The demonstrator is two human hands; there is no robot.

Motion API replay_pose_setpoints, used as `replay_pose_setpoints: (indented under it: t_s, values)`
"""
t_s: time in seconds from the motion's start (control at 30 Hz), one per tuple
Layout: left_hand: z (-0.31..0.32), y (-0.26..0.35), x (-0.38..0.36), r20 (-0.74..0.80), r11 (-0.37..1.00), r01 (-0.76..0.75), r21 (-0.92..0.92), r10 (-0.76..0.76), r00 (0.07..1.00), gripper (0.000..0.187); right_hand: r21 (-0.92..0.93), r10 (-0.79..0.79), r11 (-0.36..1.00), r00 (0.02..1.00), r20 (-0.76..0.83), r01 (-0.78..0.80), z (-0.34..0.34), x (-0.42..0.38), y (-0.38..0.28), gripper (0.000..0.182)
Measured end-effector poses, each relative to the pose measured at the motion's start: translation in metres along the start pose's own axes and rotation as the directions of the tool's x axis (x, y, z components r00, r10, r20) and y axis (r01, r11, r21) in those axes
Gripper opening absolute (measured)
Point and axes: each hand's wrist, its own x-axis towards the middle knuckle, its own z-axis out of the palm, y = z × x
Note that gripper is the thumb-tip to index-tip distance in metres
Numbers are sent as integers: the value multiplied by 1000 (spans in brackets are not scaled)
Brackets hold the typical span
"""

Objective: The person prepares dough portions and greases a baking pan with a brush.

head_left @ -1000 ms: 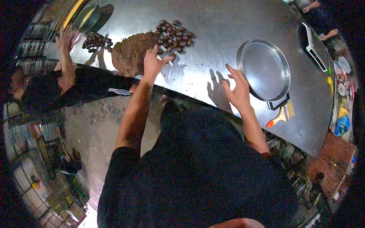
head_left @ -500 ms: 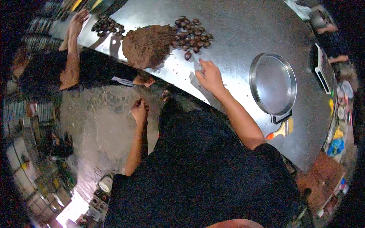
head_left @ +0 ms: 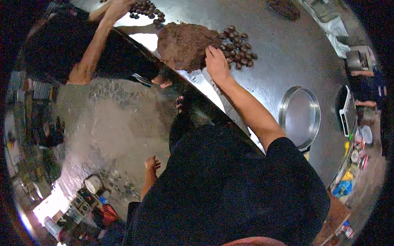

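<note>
Centrally, the brown crumbly mound (head_left: 184, 47) is being borne by the smooth steel counter (head_left: 273, 53), its longer axis being laid roughly crosswise. Its right end is being approached closely by the right hand (head_left: 217, 65), the nearer one, fingers bent; contact or grip cannot be told. Glossy, dark, rounded pieces (head_left: 238, 49) are being kept beside it. The left hand (head_left: 152, 163), apart, is being held half-open above the mottled floor (head_left: 115, 110).

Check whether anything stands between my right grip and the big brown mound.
Nothing visible stands between your right grip and the mound; your fingers are at its right edge, though contact is unclear. The dark balls lie to the right of the mound, not in between.
</note>
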Motion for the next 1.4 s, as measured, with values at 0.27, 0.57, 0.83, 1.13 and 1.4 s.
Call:
replay_pose_setpoints:
  t_s: [0.27,0.57,0.83,1.13,1.4]
  values:
    - [34,42,-4,291,952,-305,-36,302,908,24,10,-129,992,991,-20,129,-12,-11,-3,9]
    - [162,238,-123,662,776,-480,-409,614,430,45,275,102,946,963,249,-171,-102,-14,-29,40]
    - [215,274,-361,674,768,-389,-509,637,374,55,542,-33,840,999,-11,33,-158,-43,-87,47]
    - [222,254,-262,658,795,-488,-361,588,471,48,498,-26,867,1000,-7,25,-178,-63,-60,26]
    - [151,244,-266,503,828,-172,-534,474,723,63,449,171,876,984,56,-178,-144,-35,-26,41]
